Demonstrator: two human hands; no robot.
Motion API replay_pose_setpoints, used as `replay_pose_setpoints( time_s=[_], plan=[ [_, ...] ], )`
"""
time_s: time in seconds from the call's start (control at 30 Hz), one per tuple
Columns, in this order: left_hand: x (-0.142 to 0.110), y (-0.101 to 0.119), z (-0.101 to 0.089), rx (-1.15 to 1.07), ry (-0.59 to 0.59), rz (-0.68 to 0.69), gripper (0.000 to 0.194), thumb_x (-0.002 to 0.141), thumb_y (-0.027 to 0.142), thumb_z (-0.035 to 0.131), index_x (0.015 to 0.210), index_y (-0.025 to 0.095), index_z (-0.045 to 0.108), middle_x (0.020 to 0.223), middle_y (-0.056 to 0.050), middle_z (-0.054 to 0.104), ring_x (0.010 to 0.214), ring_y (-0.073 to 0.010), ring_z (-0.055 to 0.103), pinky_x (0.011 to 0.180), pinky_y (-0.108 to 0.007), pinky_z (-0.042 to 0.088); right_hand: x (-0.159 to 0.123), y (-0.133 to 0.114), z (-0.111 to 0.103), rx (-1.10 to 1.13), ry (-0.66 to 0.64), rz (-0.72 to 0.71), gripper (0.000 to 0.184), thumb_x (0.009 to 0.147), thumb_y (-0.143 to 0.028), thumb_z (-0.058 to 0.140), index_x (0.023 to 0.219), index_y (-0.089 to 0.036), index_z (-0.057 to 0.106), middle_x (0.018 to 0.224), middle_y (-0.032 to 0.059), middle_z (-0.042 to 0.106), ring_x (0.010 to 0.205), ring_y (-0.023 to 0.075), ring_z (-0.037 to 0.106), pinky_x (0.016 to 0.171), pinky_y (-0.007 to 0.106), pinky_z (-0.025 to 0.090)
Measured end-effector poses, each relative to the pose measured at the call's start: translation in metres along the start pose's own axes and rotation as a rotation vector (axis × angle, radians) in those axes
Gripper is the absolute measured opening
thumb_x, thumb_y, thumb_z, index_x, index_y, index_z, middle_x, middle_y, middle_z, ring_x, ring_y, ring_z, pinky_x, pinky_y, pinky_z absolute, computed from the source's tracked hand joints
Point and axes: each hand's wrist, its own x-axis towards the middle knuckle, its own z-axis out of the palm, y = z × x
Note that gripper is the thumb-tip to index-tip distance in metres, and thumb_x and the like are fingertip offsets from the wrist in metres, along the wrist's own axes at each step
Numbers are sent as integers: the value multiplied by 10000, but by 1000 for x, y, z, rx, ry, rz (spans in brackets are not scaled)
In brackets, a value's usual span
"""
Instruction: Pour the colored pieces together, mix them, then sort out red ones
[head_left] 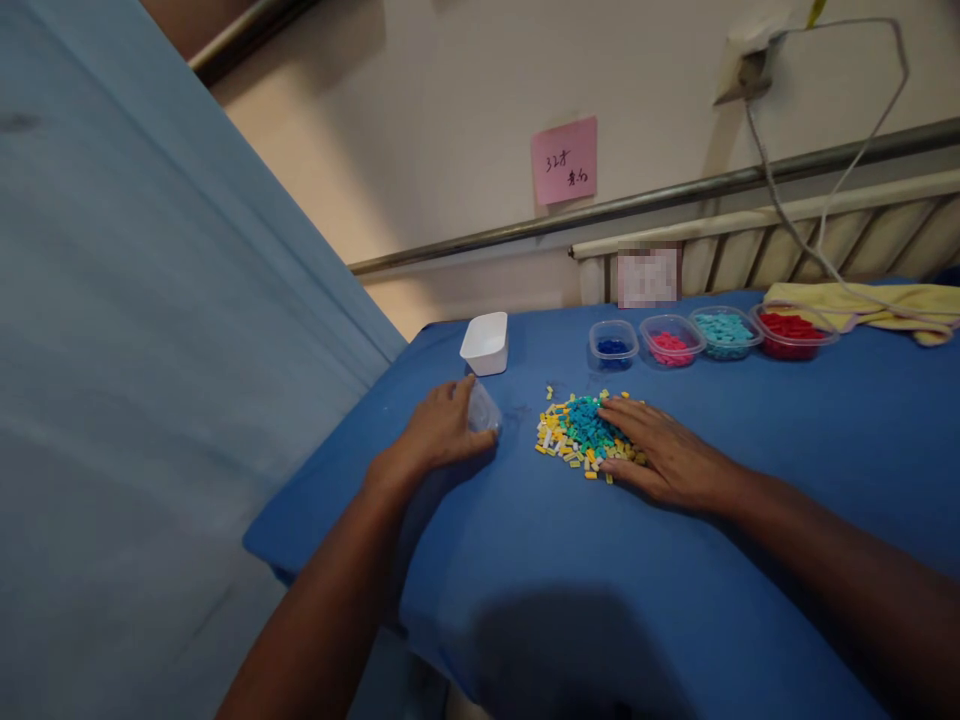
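Observation:
My left hand [442, 428] is closed around a small clear plastic container [486, 410] on the blue-covered table; its thumb and fingers grip the near side and it looks empty. To the right, a mixed pile of small plastic pieces [589, 425] is spread on the cloth, teal ones heaped over yellow and white ones. My right hand [664, 455] rests on the right side of this pile with its fingers stretched out, palm down, and covers some of the pieces. Nothing held shows between those fingers.
Behind the left hand stands a white tub [485, 345]. At the back right are clear tubs of dark blue [613, 347], pink [671, 349], light blue [724, 330] and red pieces [789, 335]. A yellow cloth [885, 300] lies beside them. A blue curtain [150, 300] hangs at left.

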Motion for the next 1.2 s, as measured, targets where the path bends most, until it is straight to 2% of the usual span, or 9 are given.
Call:
replay_pose_setpoints(
  time_s=[0.2, 0.33, 0.47, 0.63, 0.77, 0.83, 0.97, 1.07, 1.2],
  plan=[
    [36, -25, 7, -121, -184, 13, 1013, 889, 628, 662, 1693, 115, 319, 1674, -262, 439, 1511, -424, 490, 1205, -485, 446, 1, -1, -1, 22, 16, -5, 758, 1033, -654, 600, 1635, -199, 525, 1706, 185, 483, 1589, 394, 438, 1296, 639, 373],
    [44, -34, 14, -194, -273, 13, 1054, 865, 630, 659, 1707, 118, 286, 1763, -234, 317, 1619, -398, 356, 1310, -486, 334, 1, -1, -2, 26, 24, -5, 761, 1027, -657, 610, 1632, -201, 531, 1712, 182, 476, 1596, 391, 428, 1302, 637, 364],
    [46, -38, 13, -227, -301, 19, 1115, 795, 644, 700, 1688, 102, 309, 1756, -232, 338, 1611, -399, 376, 1322, -484, 337, 1, 2, 0, 16, 22, -14, 783, 1024, -663, 613, 1633, -178, 527, 1718, 193, 462, 1607, 392, 409, 1314, 630, 347],
    [49, -33, 10, -212, -321, 40, 1105, 759, 532, 692, 1697, 99, 298, 1776, -223, 298, 1639, -389, 324, 1341, -470, 303, 1, 2, -1, 7, 20, -8, 781, 1031, -669, 595, 1627, -169, 530, 1711, 202, 470, 1604, 392, 413, 1307, 637, 354],
    [53, -29, 12, -167, -330, 55, 1061, 766, 486, 702, 1696, 138, 328, 1794, -220, 253, 1669, -394, 247, 1343, -507, 282, 1, 0, -3, 17, 19, -13, 776, 1032, -660, 598, 1641, -187, 516, 1717, 195, 461, 1605, 394, 411, 1308, 643, 349],
    [52, -24, 18, -155, -320, 49, 1024, 816, 553, 700, 1686, 143, 350, 1798, -237, 222, 1681, -401, 202, 1336, -519, 280, 0, 0, -3, 24, 20, -10, 773, 1029, -656, 602, 1652, -209, 505, 1719, 190, 460, 1603, 405, 412, 1298, 662, 354],
    [43, -8, 35, -111, -156, 5, 860, 989, 755, 478, 1642, 198, 413, 1784, -245, 237, 1659, -441, 232, 1270, -662, 315, 1, -2, -3, 19, 25, -7, 763, 1033, -648, 598, 1674, -251, 480, 1731, 171, 447, 1599, 422, 412, 1283, 691, 358],
    [37, 0, 43, -56, -71, -20, 686, 1066, 649, 381, 1590, 213, 462, 1732, -240, 329, 1618, -422, 318, 1219, -670, 376, 2, -2, -5, -23, 24, -30, 749, 1038, -650, 593, 1663, -249, 499, 1732, 169, 447, 1606, 415, 402, 1289, 675, 353],
    [36, -6, 41, -6, -109, -40, 649, 1078, 587, 358, 1587, 198, 460, 1719, -249, 346, 1622, -419, 302, 1208, -675, 380, 6, -6, -9, -85, -16, -30, 730, 1062, -673, 531, 1636, -221, 539, 1714, 181, 472, 1613, 396, 395, 1306, 646, 333]
  ],
)
